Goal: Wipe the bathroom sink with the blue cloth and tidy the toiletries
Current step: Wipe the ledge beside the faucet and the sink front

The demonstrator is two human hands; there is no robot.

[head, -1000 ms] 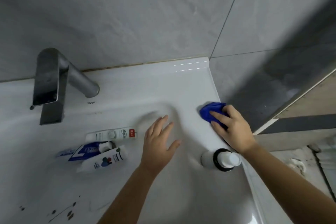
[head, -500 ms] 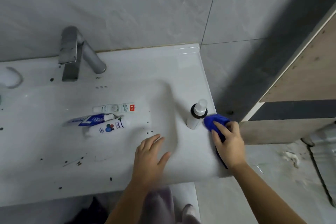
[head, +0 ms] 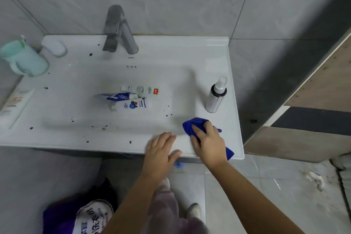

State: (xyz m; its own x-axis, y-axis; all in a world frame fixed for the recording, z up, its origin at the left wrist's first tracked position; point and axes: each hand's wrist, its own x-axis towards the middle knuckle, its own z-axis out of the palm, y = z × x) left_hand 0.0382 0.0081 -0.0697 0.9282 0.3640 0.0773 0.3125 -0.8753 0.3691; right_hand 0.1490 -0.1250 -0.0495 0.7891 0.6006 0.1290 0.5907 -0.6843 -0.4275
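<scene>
The white sink (head: 171,47) is flecked with dark spots. My right hand (head: 209,144) lies on the blue cloth (head: 190,121) at the front right rim, fingers bent over its bunched front. My left hand (head: 161,152) rests flat on the front rim just left of it, holding nothing. Three toiletry tubes lie in the basin: a white one (head: 140,89), a blue one (head: 117,97) and a white one with a blue logo (head: 133,105). A spray bottle (head: 215,97) stands upright on the right rim, behind the cloth.
The faucet (head: 117,30) stands at the back centre. A mint cup (head: 24,59), a clear soap dish (head: 55,46) and a flat tube (head: 15,104) sit along the left side. A wooden cabinet (head: 313,91) is close on the right. A printed bag (head: 91,218) lies on the floor.
My right hand has drawn the cloth along the right rim from behind the spray bottle to the front corner. My left hand moved from the basin to the front rim.
</scene>
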